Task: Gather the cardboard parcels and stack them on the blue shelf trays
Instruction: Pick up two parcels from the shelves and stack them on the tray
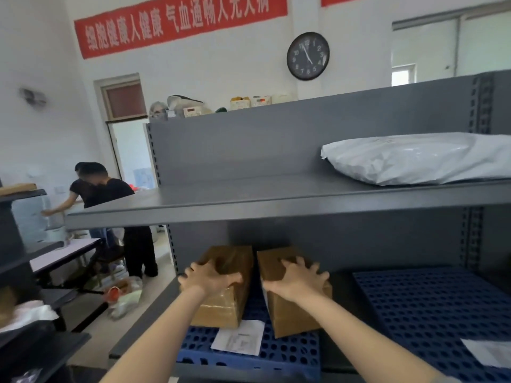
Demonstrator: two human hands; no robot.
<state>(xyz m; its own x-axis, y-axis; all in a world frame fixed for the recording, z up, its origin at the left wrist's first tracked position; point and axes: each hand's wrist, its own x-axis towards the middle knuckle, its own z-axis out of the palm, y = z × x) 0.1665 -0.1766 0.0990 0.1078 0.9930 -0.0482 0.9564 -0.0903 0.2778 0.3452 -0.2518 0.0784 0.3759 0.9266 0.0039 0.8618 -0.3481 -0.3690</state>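
On the lower shelf, our left hand (206, 279) clamps spread, bent fingers over the top of the left box (221, 305), which stands on a blue tray (290, 352) with a paper slip (239, 337) lying in front. Just beside it, the right box (287, 316) sits on the same tray, our right hand (300, 277) gripping its top the same way. We judge both boxes stiff, taped, smooth and perhaps light; holding across the top edges suits them. The upper shelf (249, 200) hangs low overhead, so lifting room is tight. To the right, a second tray (428, 305) lies mostly bare, with open room for sliding boxes sideways.
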